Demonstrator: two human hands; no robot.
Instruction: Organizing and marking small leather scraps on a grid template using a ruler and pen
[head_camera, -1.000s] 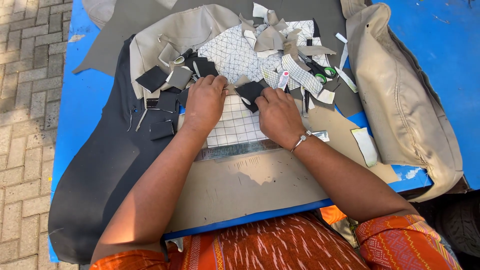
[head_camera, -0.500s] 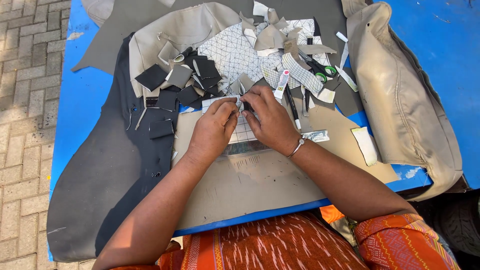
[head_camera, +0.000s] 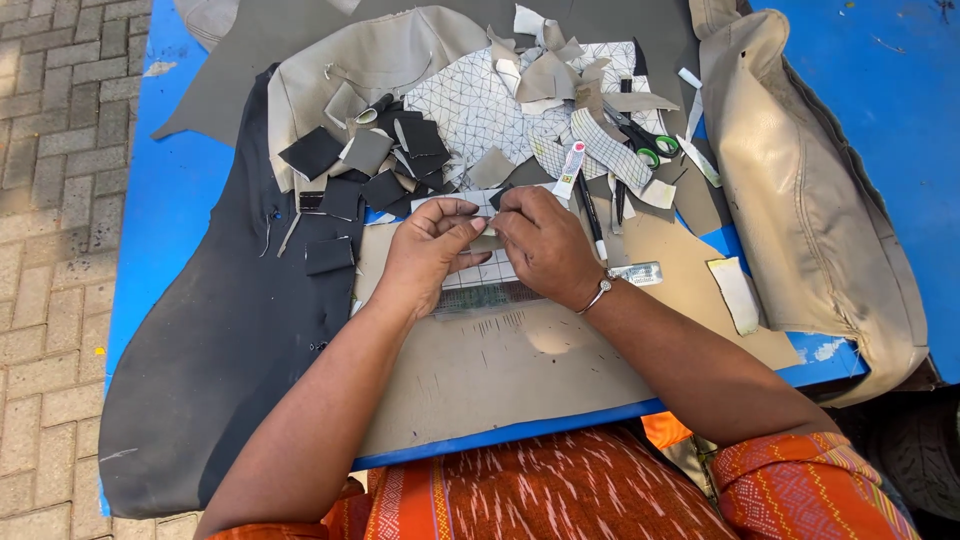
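Observation:
My left hand (head_camera: 428, 250) and my right hand (head_camera: 542, 243) meet over a tan cardboard sheet (head_camera: 520, 370) on the blue table (head_camera: 165, 200). Together they pinch a small pale strip of material (head_camera: 470, 203) between the fingertips, with a small dark scrap at my right fingertips. Under my hands lies a clear gridded ruler (head_camera: 490, 285). Black square patches (head_camera: 315, 152) and beige scraps (head_camera: 545, 75) are scattered just beyond my hands, on a quilted white fabric piece (head_camera: 470, 100).
A large black sheet (head_camera: 220, 340) covers the table's left side. Green-handled scissors (head_camera: 650, 145), a pen (head_camera: 590, 215) and a small tube (head_camera: 570, 168) lie right of my hands. A beige seat cover (head_camera: 810, 210) hangs at the right. Brick paving (head_camera: 50, 200) lies left.
My hands left the black patches, came together over the ruler and lifted a small pale strip between the fingertips.

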